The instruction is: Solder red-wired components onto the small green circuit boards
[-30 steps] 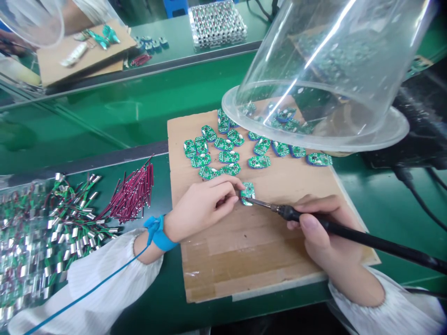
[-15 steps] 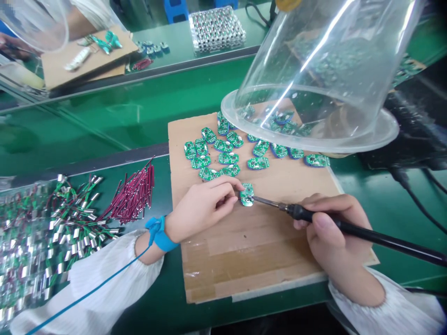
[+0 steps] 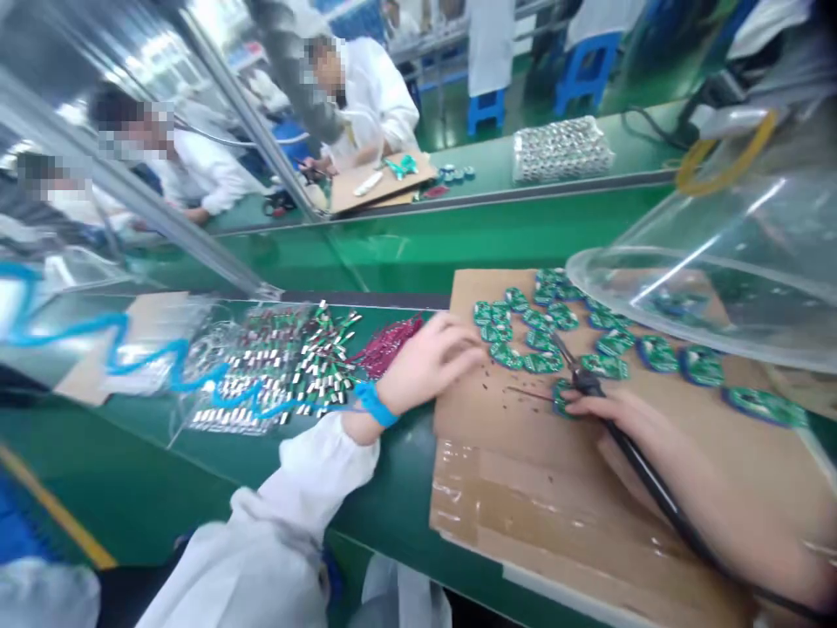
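Note:
My left hand, a blue strap round its wrist, hovers at the cardboard's left edge, partly over a pile of dark red wires. Its fingers are apart and loosely bent, with nothing visible in them. My right hand grips a black soldering iron, its metal tip angled up toward the boards. Beside the right fingertips lies a green circuit board, partly hidden by them. A thin dark wire stretches leftward from this board; its attachment is unclear.
Several green boards lie on the cardboard. A clear plastic hood overhangs the right side. Left are silver parts with green wires and a coiled blue cord. Co-workers sit beyond the green divider.
The view has swung left and up. My left hand has left the board and moved to the red wires. The iron's tip has come off the board and now points upward.

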Tool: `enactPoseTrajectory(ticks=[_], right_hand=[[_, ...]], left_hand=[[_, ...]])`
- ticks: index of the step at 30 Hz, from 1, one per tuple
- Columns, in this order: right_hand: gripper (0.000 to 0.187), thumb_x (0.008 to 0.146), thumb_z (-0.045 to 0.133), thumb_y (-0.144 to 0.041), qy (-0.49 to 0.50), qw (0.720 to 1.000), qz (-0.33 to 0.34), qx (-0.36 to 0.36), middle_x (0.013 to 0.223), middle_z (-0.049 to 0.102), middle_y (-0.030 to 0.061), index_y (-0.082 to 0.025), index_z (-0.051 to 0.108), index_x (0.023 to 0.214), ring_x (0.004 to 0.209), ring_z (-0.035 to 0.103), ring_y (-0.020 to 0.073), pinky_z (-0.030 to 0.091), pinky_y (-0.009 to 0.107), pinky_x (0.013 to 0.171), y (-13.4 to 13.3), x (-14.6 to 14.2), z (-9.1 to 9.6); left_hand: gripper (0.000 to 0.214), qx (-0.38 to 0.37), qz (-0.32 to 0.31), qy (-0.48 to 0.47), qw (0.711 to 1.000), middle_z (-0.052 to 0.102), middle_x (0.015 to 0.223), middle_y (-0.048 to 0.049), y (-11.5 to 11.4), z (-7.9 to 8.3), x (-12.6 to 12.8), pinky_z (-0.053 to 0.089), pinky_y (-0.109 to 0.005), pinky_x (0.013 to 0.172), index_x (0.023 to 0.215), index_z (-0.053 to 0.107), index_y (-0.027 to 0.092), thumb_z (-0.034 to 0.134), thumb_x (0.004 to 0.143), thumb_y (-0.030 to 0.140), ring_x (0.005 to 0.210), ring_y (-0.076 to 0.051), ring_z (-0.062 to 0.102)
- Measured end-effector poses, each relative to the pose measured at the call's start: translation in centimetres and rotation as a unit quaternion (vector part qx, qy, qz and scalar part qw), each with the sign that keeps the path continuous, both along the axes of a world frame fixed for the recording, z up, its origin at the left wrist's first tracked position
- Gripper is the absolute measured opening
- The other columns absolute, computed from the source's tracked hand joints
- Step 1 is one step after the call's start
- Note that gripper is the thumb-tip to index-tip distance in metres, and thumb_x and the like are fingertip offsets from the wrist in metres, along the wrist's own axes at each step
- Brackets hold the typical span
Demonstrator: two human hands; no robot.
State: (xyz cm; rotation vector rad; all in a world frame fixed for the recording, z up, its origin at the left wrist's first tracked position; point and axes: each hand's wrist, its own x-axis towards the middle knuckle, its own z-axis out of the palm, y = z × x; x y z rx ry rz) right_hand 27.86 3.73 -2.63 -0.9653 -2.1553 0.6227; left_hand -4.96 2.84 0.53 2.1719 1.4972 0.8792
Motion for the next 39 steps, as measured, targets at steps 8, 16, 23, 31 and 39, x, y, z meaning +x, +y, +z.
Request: enactPoseTrajectory(ticks=[8, 16, 23, 31, 39], right_hand=[[0.03, 0.096, 0.054, -0.023, -0.08, 0.99, 0.094, 0.066, 0.112, 0.066, 0.0089, -0.03, 0.062, 0.124, 0.105, 0.066, 0.0292, 0.053, 0.046, 0.091, 0.6, 0.0, -4.5], [0.028, 0.103, 0.047, -0.028, -0.083, 0.987, 0.134, 0.036, 0.12, 0.064, 0.0105, -0.028, 0.057, 0.129, 0.11, 0.065, 0.0269, 0.053, 0.044, 0.093, -0.1, -1.4, -1.4], [0.029, 0.105, 0.043, -0.03, -0.066, 0.986, 0.149, 0.031, 0.123, 0.064, 0.0115, -0.028, 0.057, 0.13, 0.11, 0.066, 0.0265, 0.054, 0.043, 0.096, -0.4, -2.4, -0.7], [0.028, 0.105, 0.045, -0.031, -0.048, 0.985, 0.154, 0.057, 0.119, 0.065, 0.0128, -0.024, 0.059, 0.128, 0.108, 0.067, 0.0259, 0.056, 0.043, 0.094, -0.3, -2.8, -0.3], [0.029, 0.106, 0.044, -0.03, -0.057, 0.989, 0.125, 0.048, 0.118, 0.064, 0.0124, -0.023, 0.057, 0.13, 0.105, 0.068, 0.0254, 0.057, 0.043, 0.092, -0.4, -3.3, 0.4]], left_hand=[[0.009, 0.01, 0.339, 0.131, 0.931, 0.065, 0.103, -0.0085, -5.8, -1.2, -17.4, 0.051, -0.042, 0.098, 0.097, 0.074, 0.019, 0.07, 0.088, 0.022, 0.101, -0.026, 0.064], [0.023, 0.026, 0.373, 0.077, 0.924, 0.07, 0.112, -0.0082, -4.2, -1.0, -19.1, 0.054, -0.046, 0.098, 0.105, 0.069, 0.014, 0.066, 0.098, 0.035, 0.106, -0.022, 0.066], [0.026, 0.077, 0.401, -0.074, 0.91, 0.069, 0.114, -0.0088, -4.5, 1.3, -18.8, 0.059, -0.043, 0.092, 0.114, 0.067, 0.013, 0.065, 0.1, 0.035, 0.102, -0.022, 0.068], [0.026, 0.129, 0.341, -0.282, 0.887, 0.069, 0.101, -0.0061, -4.6, 3.8, -13.5, 0.059, -0.034, 0.08, 0.101, 0.064, 0.012, 0.061, 0.102, 0.038, 0.089, -0.017, 0.068], [0.037, -0.001, 0.253, -0.425, 0.869, 0.053, 0.068, 0.0044, -2.5, -0.1, -4.4, 0.04, -0.019, 0.046, 0.078, 0.043, 0.019, 0.061, 0.091, 0.05, 0.046, -0.005, 0.045]])
